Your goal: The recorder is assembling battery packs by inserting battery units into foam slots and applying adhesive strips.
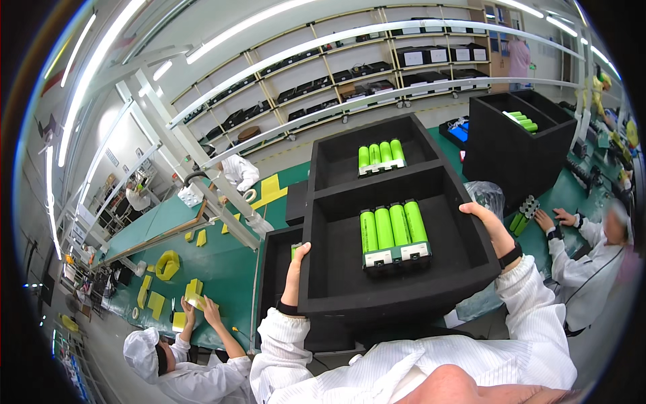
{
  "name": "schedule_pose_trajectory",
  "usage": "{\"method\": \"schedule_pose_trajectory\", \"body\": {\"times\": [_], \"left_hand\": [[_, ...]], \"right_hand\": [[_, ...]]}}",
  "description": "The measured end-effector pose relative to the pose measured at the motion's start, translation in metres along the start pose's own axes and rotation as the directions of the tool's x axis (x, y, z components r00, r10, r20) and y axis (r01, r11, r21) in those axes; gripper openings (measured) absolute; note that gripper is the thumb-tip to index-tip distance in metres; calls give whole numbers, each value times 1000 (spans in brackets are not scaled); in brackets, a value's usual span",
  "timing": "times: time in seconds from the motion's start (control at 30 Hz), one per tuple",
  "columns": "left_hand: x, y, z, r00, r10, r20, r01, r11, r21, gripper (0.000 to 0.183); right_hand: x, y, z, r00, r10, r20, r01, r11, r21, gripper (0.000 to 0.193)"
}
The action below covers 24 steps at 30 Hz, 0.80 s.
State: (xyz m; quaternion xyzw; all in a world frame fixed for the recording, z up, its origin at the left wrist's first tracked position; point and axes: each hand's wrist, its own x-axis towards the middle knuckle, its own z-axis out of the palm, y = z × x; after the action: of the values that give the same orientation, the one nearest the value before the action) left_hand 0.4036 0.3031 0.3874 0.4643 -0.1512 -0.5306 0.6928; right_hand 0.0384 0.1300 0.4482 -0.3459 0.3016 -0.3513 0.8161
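Note:
Between my two hands is a black two-compartment foam tray point(464, 252). My left hand point(294, 275) grips its left side, thumb up along the edge. My right hand point(490, 227) is closed on the right side, with the thumb over the rim. In the near compartment lies a battery pack point(393, 232) of several green cylindrical cells in a white-and-black holder. A similar battery pack point(381, 155) lies in the far compartment. The tray's underside is hidden, so I cannot tell whether it rests on anything.
Another black box point(279, 246) is partly hidden at the left. A tall black divided box point(518, 151) with green cells stands at the back right. Co-workers sit on both sides, one handling a yellow piece point(194, 291), one near another battery pack point(523, 215). Clear plastic bag point(486, 195) beside the tray.

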Motion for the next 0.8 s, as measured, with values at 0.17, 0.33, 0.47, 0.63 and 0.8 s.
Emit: {"method": "schedule_pose_trajectory", "body": {"times": [0.17, 0.33, 0.47, 0.63, 0.8], "left_hand": [[-17, 9, 46, 999, -43, -30, 44, 999, 27, 33], [-16, 11, 38, 994, -89, -69, 95, 992, 85, 42], [-14, 32, 5, 950, 311, -37, -152, 562, 813, 54], [-28, 10, -31, 975, 215, -47, -145, 788, 598, 57], [-18, -90, -135, 955, 278, 106, -287, 766, 575, 56]], "right_hand": [[27, -1, -33, 999, 35, 36, -34, 999, -33, 36], [50, -4, -59, 983, 49, 176, -26, 992, -127, 54], [30, -9, -76, 968, -133, 213, 181, 958, -224, 59], [-18, -42, -74, 849, -373, 374, 497, 803, -330, 37], [6, -27, -28, 636, -212, 742, 771, 139, -621, 12]]}}
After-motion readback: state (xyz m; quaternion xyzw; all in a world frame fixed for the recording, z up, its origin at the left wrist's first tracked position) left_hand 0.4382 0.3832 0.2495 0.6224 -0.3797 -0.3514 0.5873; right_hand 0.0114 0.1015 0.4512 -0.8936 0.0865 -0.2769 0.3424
